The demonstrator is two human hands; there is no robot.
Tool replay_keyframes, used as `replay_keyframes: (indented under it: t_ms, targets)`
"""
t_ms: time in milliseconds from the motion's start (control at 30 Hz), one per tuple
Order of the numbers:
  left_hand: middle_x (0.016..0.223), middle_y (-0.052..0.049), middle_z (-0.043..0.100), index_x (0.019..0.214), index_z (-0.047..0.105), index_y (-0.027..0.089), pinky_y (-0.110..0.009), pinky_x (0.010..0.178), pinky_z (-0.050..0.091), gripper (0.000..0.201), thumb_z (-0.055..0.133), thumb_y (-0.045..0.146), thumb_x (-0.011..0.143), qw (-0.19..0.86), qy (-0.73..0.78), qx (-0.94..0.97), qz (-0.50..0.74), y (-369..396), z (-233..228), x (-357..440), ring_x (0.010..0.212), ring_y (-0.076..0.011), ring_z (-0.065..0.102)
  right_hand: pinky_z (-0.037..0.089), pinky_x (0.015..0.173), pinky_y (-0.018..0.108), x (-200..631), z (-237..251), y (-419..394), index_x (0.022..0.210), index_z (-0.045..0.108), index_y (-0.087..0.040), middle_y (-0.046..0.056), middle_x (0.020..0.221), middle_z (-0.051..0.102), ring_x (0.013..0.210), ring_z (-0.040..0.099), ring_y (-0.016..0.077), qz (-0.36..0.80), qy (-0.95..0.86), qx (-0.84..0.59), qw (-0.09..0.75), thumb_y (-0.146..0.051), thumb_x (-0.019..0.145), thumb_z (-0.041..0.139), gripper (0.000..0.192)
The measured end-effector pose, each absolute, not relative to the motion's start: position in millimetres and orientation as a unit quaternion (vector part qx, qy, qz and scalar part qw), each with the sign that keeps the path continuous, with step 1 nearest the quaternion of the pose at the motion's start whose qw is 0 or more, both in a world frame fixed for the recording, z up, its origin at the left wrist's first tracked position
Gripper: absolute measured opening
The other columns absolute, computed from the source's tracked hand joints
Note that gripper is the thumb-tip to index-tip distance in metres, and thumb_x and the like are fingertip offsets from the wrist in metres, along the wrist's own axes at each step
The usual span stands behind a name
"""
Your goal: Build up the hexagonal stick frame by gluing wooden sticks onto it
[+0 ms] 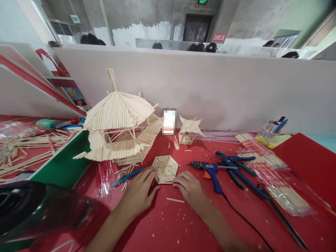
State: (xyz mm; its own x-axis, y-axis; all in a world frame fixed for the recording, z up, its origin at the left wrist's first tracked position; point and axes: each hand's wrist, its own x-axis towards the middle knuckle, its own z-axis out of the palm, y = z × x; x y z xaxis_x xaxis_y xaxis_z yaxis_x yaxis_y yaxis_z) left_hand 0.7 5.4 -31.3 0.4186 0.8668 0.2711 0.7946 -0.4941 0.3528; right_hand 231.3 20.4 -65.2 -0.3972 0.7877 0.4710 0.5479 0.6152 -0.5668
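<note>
Beside the hexagon panel (165, 169) lie a glue gun (210, 170) and pliers (237, 168).

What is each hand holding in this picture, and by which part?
Both steady the hexagonal stick panel flat on the table: left hand at its lower left edge, right hand at its lower right edge.

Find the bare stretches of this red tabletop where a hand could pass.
Bare red table lies between the forearms, and beyond the hexagonal stick panel toward the small pavilion. Crowded: glue gun and pliers right, big pavilion left.

Blue glue gun (210, 169), pliers (237, 168), stick pavilion (119, 127) on red table (294, 154)
</note>
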Motion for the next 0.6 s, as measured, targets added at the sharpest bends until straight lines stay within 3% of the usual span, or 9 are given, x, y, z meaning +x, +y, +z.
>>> replay_keyframes:
  t_ms: [167,400,600]
  targets:
    - [0.122,-0.009,0.062,0.116,0.056,0.023,-0.043,0.097,0.051,0.024,0.054,0.022,0.092,0.075,0.503,0.836,0.208,5.1,-25.9,9.7,0.118,-0.0282,0.057,0.049,0.069,0.031,232.0,-65.4,20.3,0.09,0.069,-0.022,0.004,0.083,0.066,0.079,0.059,0.0197,0.186,-0.82,-0.405,0.358,-0.016,0.098,0.052,0.02]
    - [0.124,-0.009,0.061,0.118,0.055,0.022,-0.043,0.099,0.049,0.026,0.052,0.02,0.093,0.084,0.511,0.832,0.199,5.0,-28.3,10.3,0.12,-0.028,0.055,0.047,0.072,0.031,234.0,-64.3,18.7,0.09,0.067,-0.022,0.004,0.085,0.065,0.081,0.058,0.0192,0.212,-0.827,-0.403,0.33,-0.014,0.098,0.052,0.019]
    - [0.123,-0.009,0.062,0.118,0.056,0.02,-0.043,0.1,0.049,0.025,0.05,0.02,0.094,0.066,0.505,0.838,0.196,7.0,-31.8,10.4,0.118,-0.0276,0.056,0.049,0.071,0.032,230.5,-65.7,19.6,0.089,0.067,-0.022,0.004,0.084,0.063,0.08,0.057,0.0192,0.214,-0.809,-0.418,0.353,-0.016,0.099,0.049,0.022]
